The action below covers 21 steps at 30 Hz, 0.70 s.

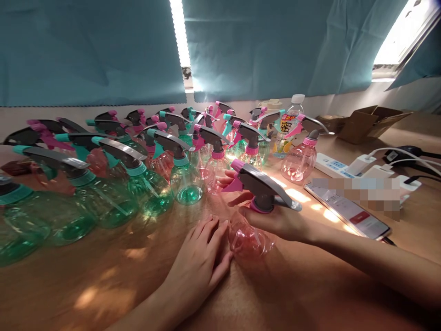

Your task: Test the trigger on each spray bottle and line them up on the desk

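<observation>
A clear pink spray bottle [250, 239] with a grey and pink trigger head stands in front of me, slightly tilted. Wrapped around its neck, just under the head, is my right hand [284, 223]; some of its fingers are hidden behind the bottle. My left hand [203, 255] lies flat on the wooden table [148, 294] with fingers stretched out, its fingertips right beside the bottle's lower left side. Whether they touch it I cannot tell. Closest beyond my hands are a green spray bottle [188, 186] and another pink spray bottle [217, 168].
Rows of green and pink spray bottles fill the left and back, including a large green one [110, 207]. At right are a phone [347, 211], a power strip [334, 165] with plugged chargers, and a cardboard box [368, 124]. A drink bottle [287, 124] stands near the blue curtain [262, 50].
</observation>
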Tool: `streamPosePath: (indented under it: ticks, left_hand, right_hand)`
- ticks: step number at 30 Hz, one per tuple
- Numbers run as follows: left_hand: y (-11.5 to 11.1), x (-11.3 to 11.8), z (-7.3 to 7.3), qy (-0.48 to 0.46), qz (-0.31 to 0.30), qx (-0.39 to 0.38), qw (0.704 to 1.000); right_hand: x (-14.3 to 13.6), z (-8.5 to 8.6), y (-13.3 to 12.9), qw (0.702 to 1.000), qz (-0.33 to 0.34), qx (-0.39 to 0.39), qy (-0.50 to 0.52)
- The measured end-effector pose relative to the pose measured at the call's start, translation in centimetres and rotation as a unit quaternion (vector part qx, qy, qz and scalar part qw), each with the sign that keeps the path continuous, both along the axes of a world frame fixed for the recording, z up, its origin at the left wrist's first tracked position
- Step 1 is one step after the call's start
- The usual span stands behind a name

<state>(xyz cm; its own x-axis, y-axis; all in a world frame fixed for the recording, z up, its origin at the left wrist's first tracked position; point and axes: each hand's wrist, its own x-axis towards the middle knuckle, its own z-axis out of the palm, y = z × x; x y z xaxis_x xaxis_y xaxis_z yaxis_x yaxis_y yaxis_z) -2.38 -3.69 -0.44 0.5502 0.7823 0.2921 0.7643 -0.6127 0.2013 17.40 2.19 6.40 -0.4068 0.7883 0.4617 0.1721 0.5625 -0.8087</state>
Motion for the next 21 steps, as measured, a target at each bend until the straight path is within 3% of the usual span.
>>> streamPosePath:
  ticks: [7, 21]
  left_hand:
    - [-0.04, 0.06, 0.16, -0.004, 0.001, -0.003, 1.0]
    - [-0.15, 0.23, 0.48, 0.001, 0.004, -0.019, 1.0]
  right_hand:
    - [-0.2, 0.89, -0.05, 1.0, 0.018, 0.009, 0.002]
    - [0.25, 0.24, -0.31, 0.999, 0.034, -0.026, 0.006]
